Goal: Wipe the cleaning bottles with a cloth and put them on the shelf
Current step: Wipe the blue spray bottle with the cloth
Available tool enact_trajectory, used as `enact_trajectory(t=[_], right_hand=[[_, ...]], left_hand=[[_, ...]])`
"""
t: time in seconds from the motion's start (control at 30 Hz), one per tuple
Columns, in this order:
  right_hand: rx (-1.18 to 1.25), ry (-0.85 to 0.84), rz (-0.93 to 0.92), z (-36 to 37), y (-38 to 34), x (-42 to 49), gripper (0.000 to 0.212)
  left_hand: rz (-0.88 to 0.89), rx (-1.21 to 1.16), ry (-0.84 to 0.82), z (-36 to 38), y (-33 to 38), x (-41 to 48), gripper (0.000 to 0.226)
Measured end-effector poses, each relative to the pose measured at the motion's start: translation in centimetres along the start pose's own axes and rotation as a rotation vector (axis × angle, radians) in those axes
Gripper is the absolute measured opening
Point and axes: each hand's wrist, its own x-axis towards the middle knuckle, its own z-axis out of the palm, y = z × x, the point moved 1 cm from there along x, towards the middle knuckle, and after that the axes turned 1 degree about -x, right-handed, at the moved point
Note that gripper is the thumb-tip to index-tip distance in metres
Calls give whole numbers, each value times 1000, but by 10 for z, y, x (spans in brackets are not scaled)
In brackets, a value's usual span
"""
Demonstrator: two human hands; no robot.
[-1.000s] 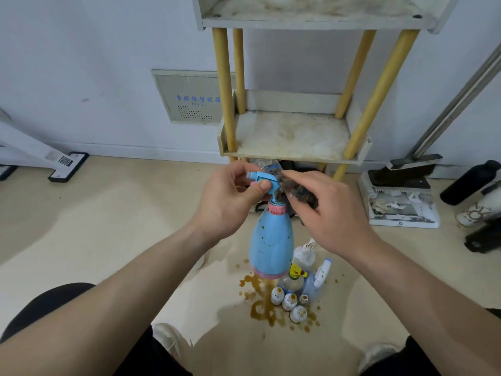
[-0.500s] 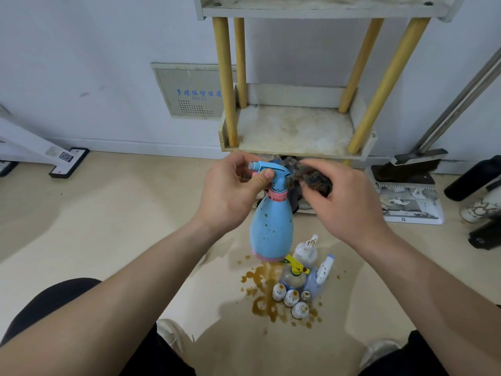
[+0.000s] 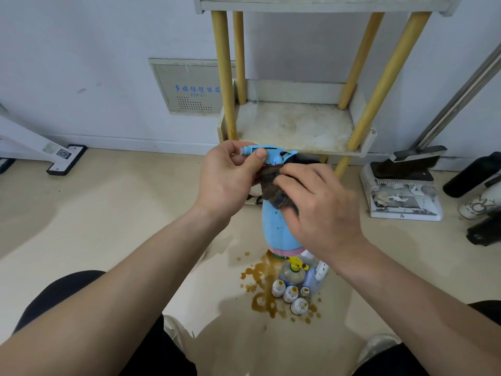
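Two hands show: the left hand [image 3: 227,180] and the right hand [image 3: 322,213]. There is one blue spray bottle [image 3: 275,229], one dark cloth [image 3: 271,185], four small white bottles [image 3: 290,293], three more spray bottles [image 3: 291,275] on the floor [image 3: 135,226], one shelf [image 3: 295,126] and one dustpan [image 3: 404,204].

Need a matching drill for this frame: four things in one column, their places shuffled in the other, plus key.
Things
1. spray bottle
2. cloth
3. small bottles
4. dustpan

Places
A. on the floor, right of the shelf
B. under the right hand, pressed against the blue bottle's neck
C. standing on the floor in the brown spill
D. held up by its trigger head in the left hand

Pairs: 1-D, 2-B, 3-C, 4-A
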Motion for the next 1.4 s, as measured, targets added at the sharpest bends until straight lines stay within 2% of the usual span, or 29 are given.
enact_trajectory(t=[0.1,0.23,0.3,0.37,0.53,0.6,0.67,0.77,0.87,0.93,1.03,1.07,1.13,1.3,1.4], right_hand=[[74,-83,110,-1,2,1,25],[464,-184,450,-1,19,4,21],[597,-197,538,2,23,4,18],[561,-171,521,2,20,2,19],[127,-71,255,4,0,-5,25],[62,-88,208,5,-4,-6,26],[154,-100,245,5,2,-4,27],[404,-93,405,7,17,-4,24],[471,-130,427,16,14,-16,37],[356,-154,290,22,4,-26,45],[125,-151,-23,26,-6,-34,43],[78,-148,-77,27,-7,-33,42],[110,-145,-11,28,-4,-30,44],[498,-232,383,31,13,-17,51],[531,-270,384,32,18,-19,52]], left_hand=[[4,4,-27,0,1,0,17],[-20,-50,-50,-3,2,5,16],[-28,-59,-58,-5,1,6,11],[-36,-69,-51,-4,-1,5,10],[14,-18,-16,7,-5,1,15],[27,26,3,9,-7,2,17],[21,9,22,6,-4,5,16],[-14,-106,43,0,2,10,6],[-34,-166,77,-5,4,15,8],[-36,-164,103,-8,4,19,12],[-57,-177,133,-10,3,21,17],[-58,-181,133,-9,3,21,19],[-47,-182,117,-6,3,20,20],[-60,-192,136,-3,4,18,19],[-64,-198,154,-6,2,19,21]])
